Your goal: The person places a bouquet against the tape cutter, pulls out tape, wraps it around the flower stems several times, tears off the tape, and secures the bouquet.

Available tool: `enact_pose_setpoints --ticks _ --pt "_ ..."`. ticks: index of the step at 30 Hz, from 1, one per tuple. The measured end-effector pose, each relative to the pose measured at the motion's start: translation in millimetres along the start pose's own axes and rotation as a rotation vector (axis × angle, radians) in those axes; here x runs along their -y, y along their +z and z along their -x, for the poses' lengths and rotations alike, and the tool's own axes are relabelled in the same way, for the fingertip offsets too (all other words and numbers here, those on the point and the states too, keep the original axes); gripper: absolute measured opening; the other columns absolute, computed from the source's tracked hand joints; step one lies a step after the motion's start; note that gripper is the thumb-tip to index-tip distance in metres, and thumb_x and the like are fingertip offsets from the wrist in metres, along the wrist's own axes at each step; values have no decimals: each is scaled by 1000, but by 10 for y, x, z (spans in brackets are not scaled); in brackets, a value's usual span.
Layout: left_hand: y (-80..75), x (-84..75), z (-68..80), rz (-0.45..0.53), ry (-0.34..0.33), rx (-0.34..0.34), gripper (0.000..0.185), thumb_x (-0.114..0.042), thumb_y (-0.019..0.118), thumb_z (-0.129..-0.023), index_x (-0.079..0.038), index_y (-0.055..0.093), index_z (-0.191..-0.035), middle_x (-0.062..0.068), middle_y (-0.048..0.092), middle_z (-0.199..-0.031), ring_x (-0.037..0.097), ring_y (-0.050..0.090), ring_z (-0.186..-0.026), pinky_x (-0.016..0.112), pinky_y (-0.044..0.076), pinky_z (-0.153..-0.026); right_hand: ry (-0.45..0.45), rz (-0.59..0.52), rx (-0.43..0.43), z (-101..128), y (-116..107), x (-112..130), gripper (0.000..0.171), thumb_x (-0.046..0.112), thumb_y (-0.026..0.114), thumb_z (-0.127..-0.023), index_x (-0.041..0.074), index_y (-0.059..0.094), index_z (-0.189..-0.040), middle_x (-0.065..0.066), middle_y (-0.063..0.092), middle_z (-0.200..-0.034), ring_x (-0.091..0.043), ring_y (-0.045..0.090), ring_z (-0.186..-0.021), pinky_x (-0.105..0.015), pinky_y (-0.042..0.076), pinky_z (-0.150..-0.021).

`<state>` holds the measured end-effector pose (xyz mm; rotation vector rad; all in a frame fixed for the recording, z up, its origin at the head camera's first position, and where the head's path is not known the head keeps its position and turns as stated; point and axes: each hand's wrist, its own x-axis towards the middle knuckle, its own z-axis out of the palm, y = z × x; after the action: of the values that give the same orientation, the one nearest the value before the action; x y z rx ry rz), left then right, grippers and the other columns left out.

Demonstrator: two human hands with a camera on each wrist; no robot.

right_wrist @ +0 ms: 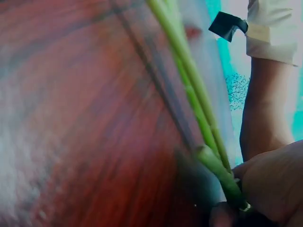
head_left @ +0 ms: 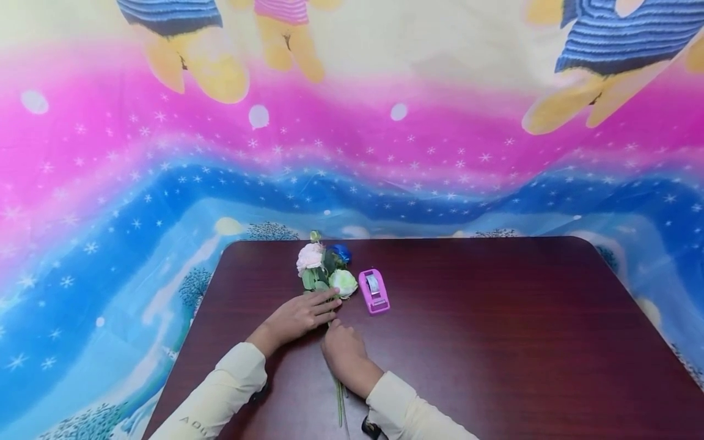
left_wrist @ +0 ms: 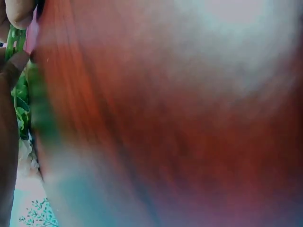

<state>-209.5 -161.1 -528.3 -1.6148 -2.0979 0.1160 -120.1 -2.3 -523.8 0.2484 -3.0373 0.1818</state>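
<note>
A bunch of flowers lies near the table's back edge in the head view, with a pale pink bloom [head_left: 310, 259], a white-green bloom [head_left: 343, 283], a blue bloom [head_left: 342, 253] and leaves. My left hand [head_left: 299, 316] holds the stems just below the blooms; in the left wrist view its thumb and fingers pinch green stems [left_wrist: 16, 41]. Lower down, my right hand [head_left: 346, 353] grips the same bunch with curled fingers. Long green stems [head_left: 340, 403] run out beneath it toward the near side. In the right wrist view a short cut stem [right_wrist: 215, 165] sits beside longer ones.
A pink tape dispenser [head_left: 374, 292] with a roll of tape lies just right of the blooms. The dark red-brown table [head_left: 495, 342] reaches far to the right. Behind it hangs a colourful printed cloth [head_left: 352, 153].
</note>
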Motion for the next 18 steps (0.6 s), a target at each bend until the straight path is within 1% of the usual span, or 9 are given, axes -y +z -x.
enact_pose_setpoints --ticks 2,4,6,8,10,11,13,16,18 --pt "-3 20 -5 -66 42 -17 37 -10 58 -92 -13 75 -124 8 69 -135 30 60 -134 39 51 -107 16 -11 -14 18 19 11 21 17 62 -91 -1 64 -102 -9 67 -68 -26 69 -64 -38 56 -56" --pt "-23 52 -15 -119 71 -47 35 -10 54 -94 -11 75 -122 8 71 -131 29 62 -131 38 52 -106 17 -46 -51 32 34 5 17 13 61 -91 0 59 -102 -9 65 -65 -27 68 -61 -38 55 -53" --pt "-67 90 -36 -166 87 -77 34 -10 49 -98 -10 76 -118 9 73 -127 28 65 -128 37 53 -104 -14 -91 -131 43 25 -20 18 10 64 -89 0 55 -101 -9 63 -60 -28 67 -56 -38 54 -50" --pt "-119 125 -63 -200 93 -99 37 -8 42 -102 -10 77 -114 10 75 -124 28 67 -125 37 54 -103 -59 -129 -195 44 -3 -65 23 9 66 -87 0 51 -101 -9 61 -57 -28 65 -52 -38 53 -50" --pt "-178 147 -97 -227 97 -111 43 -5 35 -106 -10 78 -112 10 75 -121 27 68 -123 37 55 -102 -102 -174 -203 42 -68 -120 27 9 68 -87 -1 49 -103 -10 60 -56 -29 64 -51 -40 53 -51" --pt "-207 155 -115 -242 100 -113 46 -5 32 -108 -10 78 -112 10 76 -120 27 69 -122 37 55 -101 -122 -197 -192 38 -109 -150 26 8 67 -88 -2 49 -104 -10 60 -56 -30 64 -51 -41 53 -51" --pt "-256 166 -148 -262 106 -120 50 -3 29 -109 -10 78 -112 9 77 -117 26 70 -120 36 56 -100 -146 -252 -119 28 -188 -220 19 9 62 -94 0 48 -103 -11 61 -58 -31 65 -53 -42 52 -52" --pt "-333 188 -185 -281 107 -134 49 -2 29 -108 -9 77 -110 9 78 -113 25 72 -114 36 57 -96 -158 -422 40 7 -306 -344 12 13 55 -103 3 50 -101 -8 61 -63 -27 62 -56 -39 49 -51" --pt "-384 210 -204 -292 97 -146 47 -1 30 -107 -8 77 -109 9 78 -110 25 74 -110 35 58 -94 -152 -556 155 -12 -376 -436 14 17 51 -106 5 51 -98 -4 57 -67 -21 57 -58 -35 46 -52"
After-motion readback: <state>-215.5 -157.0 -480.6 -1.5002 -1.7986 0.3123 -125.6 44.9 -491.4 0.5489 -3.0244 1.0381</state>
